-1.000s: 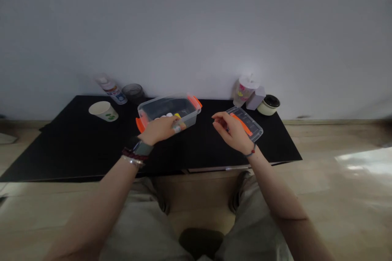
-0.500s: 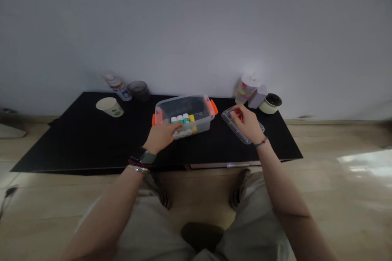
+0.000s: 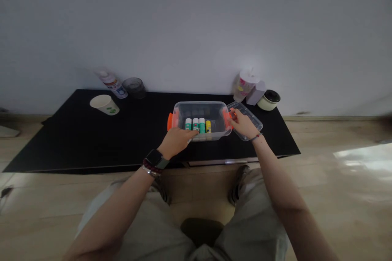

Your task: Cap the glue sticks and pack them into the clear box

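A clear plastic storage box [image 3: 200, 108] with orange latches stands on the black tabletop, its top uncovered. Inside, along the front, lie several glue sticks [image 3: 195, 124]: white-capped green ones and a yellow one. My left hand [image 3: 177, 140] grips the front wall near the left corner, fingers reaching over the rim; its thumb is hard to see. At the right end, my right hand [image 3: 245, 125] has its fingers curled round the orange latch. A clear lid [image 3: 254, 119] lies flat under my right hand, partly covered by it and by the box end.
Left of the box stand a paper cup [image 3: 104, 105], a spray can [image 3: 113, 84] and a dark cup [image 3: 134, 88]. Behind the lid are a lidded tumbler [image 3: 244, 85], a pale box [image 3: 256, 93] and a cream pot [image 3: 268, 100]. A wall rises behind the table.
The storage box has shifted right and turned squarer to the table edge, its end now over the lid. My left hand moved right with it; my right hand came left to its latch.
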`<state>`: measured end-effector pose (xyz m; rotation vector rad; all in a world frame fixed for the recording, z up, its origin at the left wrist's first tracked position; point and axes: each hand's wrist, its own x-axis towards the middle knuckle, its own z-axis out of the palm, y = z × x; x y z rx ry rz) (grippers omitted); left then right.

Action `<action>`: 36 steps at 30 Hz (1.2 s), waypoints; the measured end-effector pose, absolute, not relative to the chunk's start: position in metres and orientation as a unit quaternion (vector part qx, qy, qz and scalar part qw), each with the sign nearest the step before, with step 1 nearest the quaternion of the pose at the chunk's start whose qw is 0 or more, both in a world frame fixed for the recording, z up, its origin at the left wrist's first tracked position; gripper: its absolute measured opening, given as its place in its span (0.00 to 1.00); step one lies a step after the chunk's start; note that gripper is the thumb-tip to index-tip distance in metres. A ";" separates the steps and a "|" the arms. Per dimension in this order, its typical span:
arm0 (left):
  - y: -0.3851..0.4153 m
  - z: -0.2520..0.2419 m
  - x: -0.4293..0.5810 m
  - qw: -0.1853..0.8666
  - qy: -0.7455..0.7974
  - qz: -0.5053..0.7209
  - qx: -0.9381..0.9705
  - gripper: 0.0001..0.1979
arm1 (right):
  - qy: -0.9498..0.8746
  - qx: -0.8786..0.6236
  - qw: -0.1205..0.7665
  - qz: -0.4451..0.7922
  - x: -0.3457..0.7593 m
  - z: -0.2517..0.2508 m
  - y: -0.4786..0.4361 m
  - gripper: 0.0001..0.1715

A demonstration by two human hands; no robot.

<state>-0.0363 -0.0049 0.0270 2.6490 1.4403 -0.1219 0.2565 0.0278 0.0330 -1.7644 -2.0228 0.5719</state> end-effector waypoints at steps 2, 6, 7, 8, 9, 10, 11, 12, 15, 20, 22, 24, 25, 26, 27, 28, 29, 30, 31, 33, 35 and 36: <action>-0.006 0.027 -0.034 0.068 0.471 -0.031 0.879 0.25 | -0.720 -0.640 0.187 0.193 0.255 0.034 0.027 0.15; -0.009 0.024 -0.030 0.074 0.474 0.003 0.877 0.21 | -0.718 -0.643 0.185 0.192 0.255 0.034 0.028 0.16; -0.009 0.023 -0.030 0.074 0.470 0.012 0.880 0.20 | -0.718 -0.641 0.189 0.193 0.257 0.033 0.030 0.16; -0.009 0.022 -0.030 0.075 0.463 0.019 0.883 0.19 | -0.717 -0.642 0.193 0.190 0.261 0.032 0.032 0.16; -0.010 0.022 -0.030 0.077 0.455 0.027 0.887 0.18 | -0.713 -0.647 0.199 0.183 0.266 0.031 0.035 0.16; -0.010 0.021 -0.030 0.081 0.446 0.038 0.891 0.17 | -0.706 -0.657 0.204 0.170 0.272 0.029 0.039 0.16; -0.011 0.021 -0.031 0.087 0.435 0.051 0.895 0.16 | -0.695 -0.672 0.208 0.151 0.278 0.026 0.043 0.17; -0.011 0.021 -0.032 0.093 0.424 0.069 0.898 0.16 | -0.680 -0.692 0.207 0.127 0.285 0.022 0.047 0.18; -0.010 0.022 -0.037 0.109 0.406 0.145 0.896 0.17 | -0.635 -0.755 0.150 0.060 0.302 0.006 0.057 0.21; 0.003 0.014 -0.058 0.101 0.437 0.258 0.856 0.19 | -0.625 -0.778 -0.031 0.061 0.313 -0.027 0.062 0.27; 0.012 0.006 -0.069 0.104 0.466 0.292 0.829 0.21 | -0.623 -0.777 -0.060 0.064 0.316 -0.036 0.063 0.26; 0.021 -0.004 -0.077 0.126 0.492 0.328 0.797 0.23 | -0.623 -0.777 -0.066 0.060 0.318 -0.041 0.063 0.24; 0.026 -0.010 -0.081 0.143 0.501 0.347 0.780 0.24 | -0.625 -0.775 -0.067 0.057 0.320 -0.043 0.063 0.23; 0.029 -0.015 -0.084 0.164 0.506 0.363 0.765 0.25 | -0.629 -0.772 -0.068 0.055 0.321 -0.044 0.063 0.23; 0.033 -0.020 -0.086 0.187 0.509 0.375 0.752 0.25 | -0.634 -0.768 -0.070 0.054 0.322 -0.044 0.063 0.22; 0.035 -0.024 -0.088 0.209 0.512 0.386 0.738 0.26 | -0.638 -0.765 -0.073 0.055 0.323 -0.043 0.063 0.22; 0.037 -0.027 -0.089 0.229 0.516 0.393 0.726 0.26 | -0.639 -0.763 -0.073 0.056 0.325 -0.042 0.062 0.22; 0.038 -0.029 -0.090 0.246 0.520 0.398 0.715 0.27 | -0.638 -0.764 -0.071 0.057 0.327 -0.039 0.062 0.24; 0.039 -0.030 -0.090 0.257 0.524 0.400 0.706 0.27 | -0.636 -0.767 -0.066 0.056 0.331 -0.036 0.061 0.25; 0.039 -0.029 -0.089 0.267 0.533 0.401 0.696 0.28 | -0.626 -0.776 -0.048 0.055 0.341 -0.027 0.058 0.25; 0.038 -0.026 -0.088 0.278 0.538 0.397 0.690 0.29 | -0.610 -0.789 -0.022 0.069 0.356 -0.015 0.054 0.23; 0.037 -0.023 -0.087 0.287 0.539 0.394 0.687 0.29 | -0.601 -0.795 -0.002 0.082 0.364 -0.009 0.052 0.22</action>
